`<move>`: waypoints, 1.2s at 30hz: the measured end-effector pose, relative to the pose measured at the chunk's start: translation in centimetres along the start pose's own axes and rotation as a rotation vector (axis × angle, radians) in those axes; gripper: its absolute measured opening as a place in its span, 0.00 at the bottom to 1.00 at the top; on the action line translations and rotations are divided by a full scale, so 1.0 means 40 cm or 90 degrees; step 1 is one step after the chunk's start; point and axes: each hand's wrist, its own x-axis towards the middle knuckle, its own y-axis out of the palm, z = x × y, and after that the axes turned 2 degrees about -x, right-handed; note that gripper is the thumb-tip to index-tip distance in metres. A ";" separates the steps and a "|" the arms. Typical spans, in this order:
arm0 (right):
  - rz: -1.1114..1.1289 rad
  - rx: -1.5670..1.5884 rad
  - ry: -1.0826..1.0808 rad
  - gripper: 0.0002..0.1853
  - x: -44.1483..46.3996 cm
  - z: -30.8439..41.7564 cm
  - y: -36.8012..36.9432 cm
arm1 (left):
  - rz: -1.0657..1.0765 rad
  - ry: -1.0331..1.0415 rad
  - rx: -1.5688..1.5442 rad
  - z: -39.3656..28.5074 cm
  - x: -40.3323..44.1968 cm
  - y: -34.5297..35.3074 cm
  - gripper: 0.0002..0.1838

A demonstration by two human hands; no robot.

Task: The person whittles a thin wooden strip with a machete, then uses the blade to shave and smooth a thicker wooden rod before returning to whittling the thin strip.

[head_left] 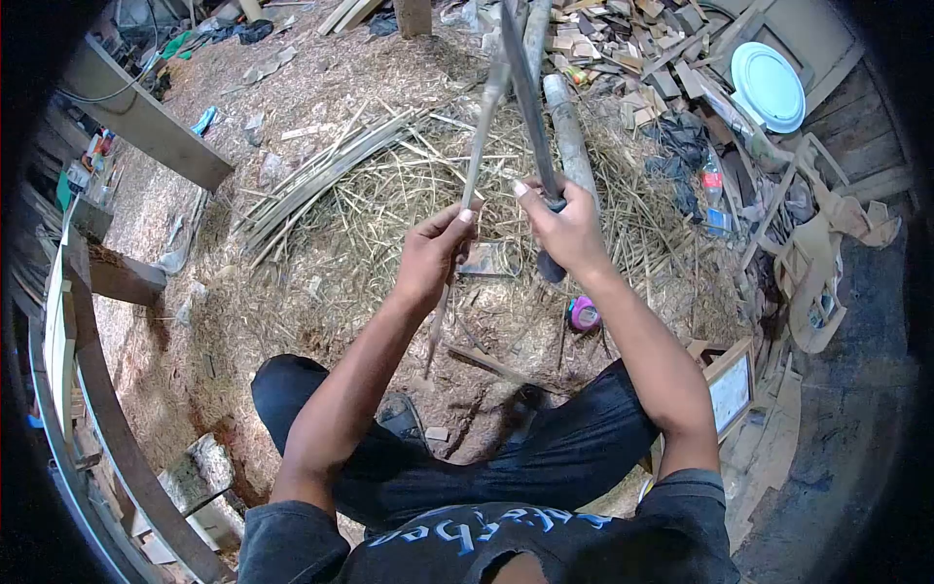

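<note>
A slender, pale strip, seemingly of wood or bamboo point(482, 146), is grasped in the fingers of the left hand point(433, 251) above the middle of the debris-strewn floor point(248, 326), and a long, dark-bladed knife with a black handle point(529, 109) is clasped in the right hand point(569, 229), its blade just beside the strip. Beyond, a bundle of long, pale strips point(326, 185) is laid nearer the floor's left edge, against a tangled heap of thin shavings point(623, 234). Some paring can thus be judged done, the held strip seems unfinished, and how many are left cannot be told.
</note>
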 end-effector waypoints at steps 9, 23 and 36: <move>-0.044 0.203 0.019 0.14 0.009 0.018 0.023 | -0.068 0.088 0.282 0.051 0.010 -0.001 0.16; -0.240 0.296 0.029 0.12 0.107 -0.099 0.093 | -0.082 0.301 0.573 0.082 0.063 0.002 0.18; -0.410 0.392 0.034 0.07 0.109 -0.147 0.093 | -0.273 0.081 -0.060 0.234 -0.039 -0.050 0.22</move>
